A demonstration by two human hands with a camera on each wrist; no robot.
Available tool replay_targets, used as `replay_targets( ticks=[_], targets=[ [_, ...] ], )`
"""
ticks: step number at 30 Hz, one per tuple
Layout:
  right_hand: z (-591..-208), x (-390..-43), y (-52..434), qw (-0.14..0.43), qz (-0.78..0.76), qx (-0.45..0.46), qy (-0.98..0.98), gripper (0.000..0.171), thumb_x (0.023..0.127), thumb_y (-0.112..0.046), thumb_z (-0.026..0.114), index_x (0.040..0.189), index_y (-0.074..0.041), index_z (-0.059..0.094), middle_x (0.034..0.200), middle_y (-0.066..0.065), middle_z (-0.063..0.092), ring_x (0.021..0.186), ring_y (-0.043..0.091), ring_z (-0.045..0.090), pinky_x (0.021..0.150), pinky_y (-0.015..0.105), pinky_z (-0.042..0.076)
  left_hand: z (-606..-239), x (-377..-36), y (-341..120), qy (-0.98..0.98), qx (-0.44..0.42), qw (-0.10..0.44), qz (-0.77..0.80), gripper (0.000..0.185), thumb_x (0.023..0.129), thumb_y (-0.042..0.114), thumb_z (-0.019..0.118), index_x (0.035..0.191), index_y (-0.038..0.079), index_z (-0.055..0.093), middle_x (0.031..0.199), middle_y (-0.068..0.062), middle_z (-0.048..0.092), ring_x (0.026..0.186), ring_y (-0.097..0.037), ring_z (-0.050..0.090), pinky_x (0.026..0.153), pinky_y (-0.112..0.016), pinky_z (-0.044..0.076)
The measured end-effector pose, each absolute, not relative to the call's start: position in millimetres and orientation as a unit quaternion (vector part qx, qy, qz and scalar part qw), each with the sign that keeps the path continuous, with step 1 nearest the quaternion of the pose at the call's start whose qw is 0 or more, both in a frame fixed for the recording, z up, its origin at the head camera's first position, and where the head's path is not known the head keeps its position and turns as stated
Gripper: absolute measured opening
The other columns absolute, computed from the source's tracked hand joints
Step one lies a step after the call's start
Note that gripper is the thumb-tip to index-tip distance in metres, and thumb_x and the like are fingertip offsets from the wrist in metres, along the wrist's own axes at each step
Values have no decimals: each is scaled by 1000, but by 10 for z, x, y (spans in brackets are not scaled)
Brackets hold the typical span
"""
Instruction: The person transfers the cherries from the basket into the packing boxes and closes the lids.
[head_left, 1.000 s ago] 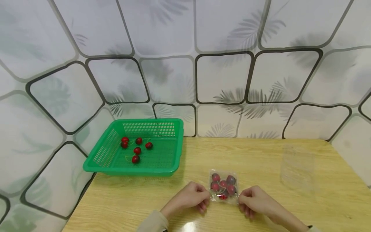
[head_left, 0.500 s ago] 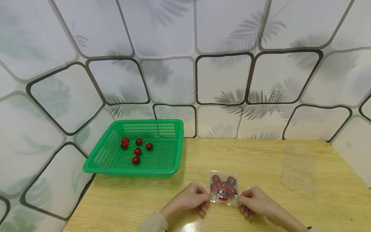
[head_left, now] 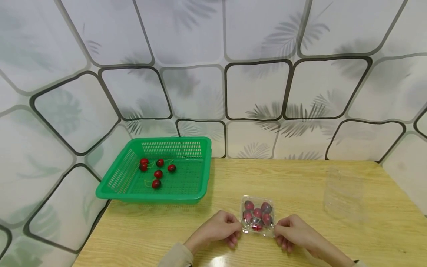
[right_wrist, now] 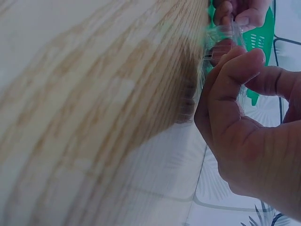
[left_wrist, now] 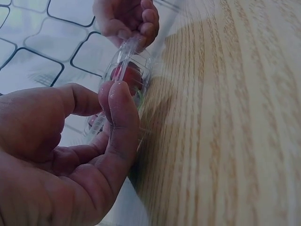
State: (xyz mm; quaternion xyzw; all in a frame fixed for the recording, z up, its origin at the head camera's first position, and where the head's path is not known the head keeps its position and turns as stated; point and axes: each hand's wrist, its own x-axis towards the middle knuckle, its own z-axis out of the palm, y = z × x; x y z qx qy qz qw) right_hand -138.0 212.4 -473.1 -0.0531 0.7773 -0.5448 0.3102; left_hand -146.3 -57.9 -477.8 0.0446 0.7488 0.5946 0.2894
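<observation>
A small clear plastic box [head_left: 258,233] with several dark red cherries [head_left: 257,212] inside lies on the wooden table. At its near left corner, my left hand [head_left: 221,226] pinches the rim between thumb and forefinger. My right hand [head_left: 295,231] does the same at the near right corner. In the left wrist view, the pinched plastic edge [left_wrist: 126,54] runs between both hands, with a cherry behind it. From the right wrist, fingers of my right hand [right_wrist: 249,103] cover part of the box. Whether its lid is fully closed, I cannot tell.
A green slotted basket [head_left: 153,200] stands at the left, holding several loose cherries [head_left: 158,174] with stems. Toward the right lies a see-through plastic piece [head_left: 343,194], hard to make out. A patterned wall covering [head_left: 257,92] rises behind the table [head_left: 297,185].
Both hands stay at the box's near corners. Only the shine on the clear plastic has shifted a little, and the cherries under it look duller than a second ago.
</observation>
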Motion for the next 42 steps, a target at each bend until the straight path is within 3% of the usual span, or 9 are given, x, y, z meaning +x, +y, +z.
replay_targets(
  ticks=[42],
  targets=[
    [-4743, -1366, 2153, 320, -540, -46, 777, 19, 93, -12, 55, 85, -1, 69, 68, -2, 62, 56, 6, 55, 50, 15, 46, -4780, -1469, -585, 747, 52, 296, 593, 11, 84, 6, 56, 75, 6, 63, 65, -1, 60, 50, -9, 58, 47, -18, 51]
  ],
)
